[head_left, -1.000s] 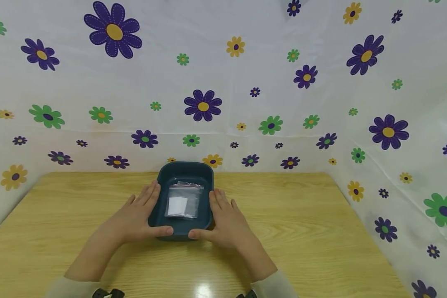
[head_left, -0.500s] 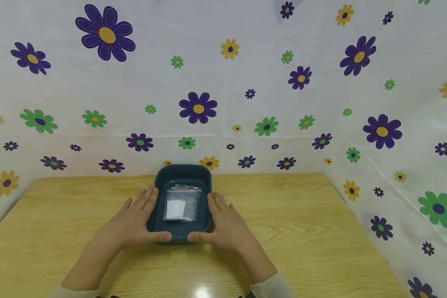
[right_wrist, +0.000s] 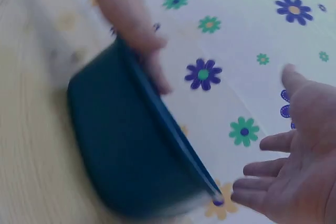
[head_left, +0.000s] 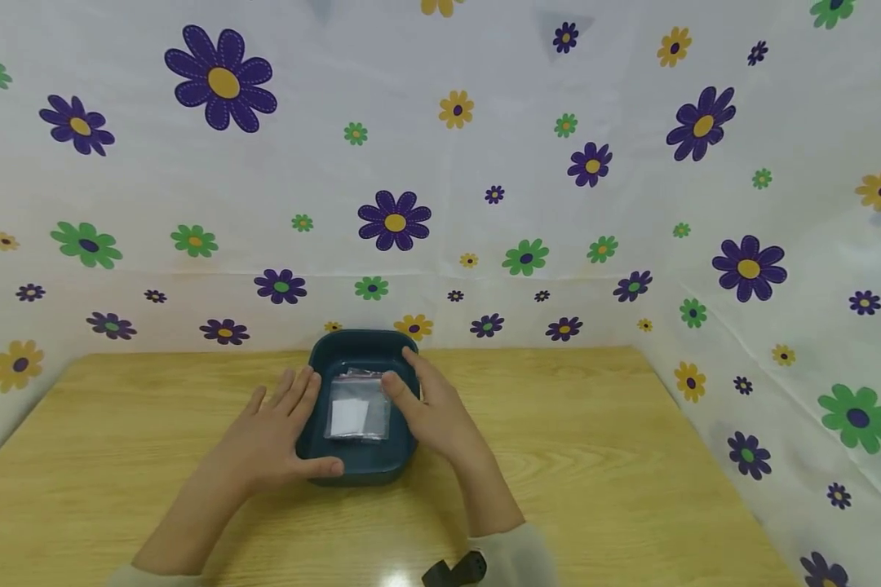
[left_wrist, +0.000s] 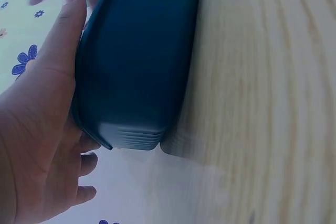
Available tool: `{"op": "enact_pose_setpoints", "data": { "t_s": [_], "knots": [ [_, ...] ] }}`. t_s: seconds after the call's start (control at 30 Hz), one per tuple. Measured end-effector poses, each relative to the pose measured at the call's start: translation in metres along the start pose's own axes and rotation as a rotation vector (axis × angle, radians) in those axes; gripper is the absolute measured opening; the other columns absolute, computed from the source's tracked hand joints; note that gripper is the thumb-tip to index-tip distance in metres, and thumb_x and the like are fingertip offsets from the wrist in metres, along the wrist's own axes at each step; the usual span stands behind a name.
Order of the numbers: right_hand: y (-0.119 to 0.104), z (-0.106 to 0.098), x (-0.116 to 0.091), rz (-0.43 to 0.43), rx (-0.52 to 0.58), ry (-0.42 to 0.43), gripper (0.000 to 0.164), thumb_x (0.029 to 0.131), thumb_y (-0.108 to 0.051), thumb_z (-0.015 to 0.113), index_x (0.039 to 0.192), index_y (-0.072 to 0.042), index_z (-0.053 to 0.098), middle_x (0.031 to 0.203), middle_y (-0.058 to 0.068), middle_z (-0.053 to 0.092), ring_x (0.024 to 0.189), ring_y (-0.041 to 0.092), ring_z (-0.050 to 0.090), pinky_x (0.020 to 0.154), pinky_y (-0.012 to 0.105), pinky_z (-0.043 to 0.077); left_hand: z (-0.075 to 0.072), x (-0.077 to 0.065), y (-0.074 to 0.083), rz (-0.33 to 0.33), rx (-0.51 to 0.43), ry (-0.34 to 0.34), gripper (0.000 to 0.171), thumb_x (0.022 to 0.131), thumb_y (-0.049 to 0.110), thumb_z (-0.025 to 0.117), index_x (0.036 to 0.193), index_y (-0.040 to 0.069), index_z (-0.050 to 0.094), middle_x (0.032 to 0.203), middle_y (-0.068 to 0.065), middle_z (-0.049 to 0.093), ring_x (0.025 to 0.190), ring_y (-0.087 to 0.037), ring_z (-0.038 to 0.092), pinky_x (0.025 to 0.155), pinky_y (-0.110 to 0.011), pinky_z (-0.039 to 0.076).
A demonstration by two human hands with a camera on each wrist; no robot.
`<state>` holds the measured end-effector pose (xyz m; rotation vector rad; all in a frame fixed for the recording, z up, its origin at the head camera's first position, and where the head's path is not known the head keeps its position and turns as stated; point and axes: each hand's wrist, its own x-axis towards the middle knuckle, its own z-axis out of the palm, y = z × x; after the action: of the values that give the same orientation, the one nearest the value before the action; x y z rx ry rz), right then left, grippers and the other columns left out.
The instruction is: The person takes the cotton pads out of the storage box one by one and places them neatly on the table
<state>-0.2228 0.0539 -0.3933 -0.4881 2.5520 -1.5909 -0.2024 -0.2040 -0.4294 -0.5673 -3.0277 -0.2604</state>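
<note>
A dark teal plastic bin (head_left: 367, 461) stands on the wooden table in the head view. Inside it lie clear zip bags (head_left: 376, 414) with a white patch (head_left: 348, 417) showing on the top one. My left hand (head_left: 267, 444) rests along the bin's left rim, fingers extended and the thumb at the near rim. Above the right side of the bin is my right hand (head_left: 440, 416), its thumb and forefinger spread and its thumb overlapping the bags' edge. In the right wrist view the right hand (right_wrist: 294, 166) shows bare, apart from the bin wall (right_wrist: 131, 145).
The wooden table (head_left: 573, 456) reaches to a white flowered cloth (head_left: 529, 171) hung behind and on the sides. The bin's far end lies close to that cloth. A black strap piece (head_left: 455, 569) is at the right sleeve.
My right hand has left the bin's right and near rim and moved up and inward over the bin. My left hand keeps its place on the rim.
</note>
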Motion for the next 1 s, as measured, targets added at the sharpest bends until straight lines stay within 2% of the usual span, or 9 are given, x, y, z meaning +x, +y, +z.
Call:
{"op": "enact_pose_setpoints", "data": {
  "t_s": [0.13,0.23,0.3,0.5,0.7,0.83,1.0],
  "knots": [
    [-0.007,0.005,0.009,0.032,0.364,0.002,0.065,0.101,-0.058,0.042,0.153,-0.020,0.039,0.155,0.006,0.043,0.142,0.025,0.043,0.116,0.047,0.035,0.005,0.003,0.001,0.005,-0.001,0.019,0.124,0.075,0.088,0.051,0.158,0.001,0.021,0.165,-0.019,0.016,0.152,-0.041,0.014,0.118,-0.066,0.014],
    [-0.010,0.007,0.015,0.074,0.524,0.014,0.061,0.104,-0.056,0.038,0.150,-0.017,0.043,0.150,0.008,0.048,0.139,0.027,0.047,0.115,0.046,0.036,0.009,0.005,0.001,0.006,-0.004,0.031,0.121,0.076,0.088,0.049,0.158,0.002,0.022,0.166,-0.019,0.015,0.152,-0.040,0.014,0.118,-0.066,0.015],
    [-0.009,0.008,0.016,0.111,0.591,-0.001,0.062,0.105,-0.055,0.035,0.151,-0.014,0.042,0.150,0.011,0.048,0.140,0.028,0.046,0.116,0.046,0.035,0.010,0.005,0.001,0.012,-0.006,0.041,0.120,0.078,0.087,0.049,0.157,0.001,0.024,0.165,-0.019,0.016,0.152,-0.040,0.015,0.118,-0.066,0.016],
    [-0.007,0.017,0.019,0.197,0.659,-0.087,0.073,0.103,-0.060,0.032,0.157,-0.010,0.030,0.159,0.019,0.033,0.149,0.035,0.029,0.122,0.049,0.022,0.011,0.001,-0.001,0.010,-0.022,0.040,0.119,0.079,0.086,0.048,0.157,-0.001,0.022,0.166,-0.020,0.014,0.151,-0.042,0.017,0.116,-0.067,0.019],
    [-0.002,0.030,0.018,0.241,0.704,-0.115,0.083,0.100,-0.065,0.036,0.159,-0.008,0.022,0.164,0.023,0.015,0.153,0.038,0.013,0.124,0.050,0.013,0.008,-0.004,-0.001,-0.010,-0.050,0.019,0.124,0.076,0.086,0.053,0.158,0.000,0.019,0.166,-0.019,0.011,0.152,-0.043,0.013,0.116,-0.068,0.017],
    [0.005,0.037,0.019,0.255,0.702,-0.121,0.086,0.100,-0.063,0.039,0.160,-0.005,0.015,0.166,0.022,0.008,0.153,0.038,0.007,0.124,0.051,0.008,0.011,-0.004,0.000,-0.017,-0.071,0.014,0.129,0.073,0.090,0.051,0.158,-0.001,0.016,0.166,-0.019,0.009,0.152,-0.043,0.011,0.116,-0.067,0.017],
    [0.007,0.040,0.020,0.246,0.717,-0.129,0.088,0.101,-0.061,0.041,0.160,-0.003,0.011,0.165,0.023,0.007,0.153,0.039,0.006,0.124,0.051,0.007,0.011,-0.004,-0.001,-0.044,-0.096,0.005,0.132,0.072,0.090,0.051,0.158,-0.002,0.012,0.166,-0.020,0.009,0.152,-0.043,0.011,0.117,-0.067,0.016]
  ]
}}
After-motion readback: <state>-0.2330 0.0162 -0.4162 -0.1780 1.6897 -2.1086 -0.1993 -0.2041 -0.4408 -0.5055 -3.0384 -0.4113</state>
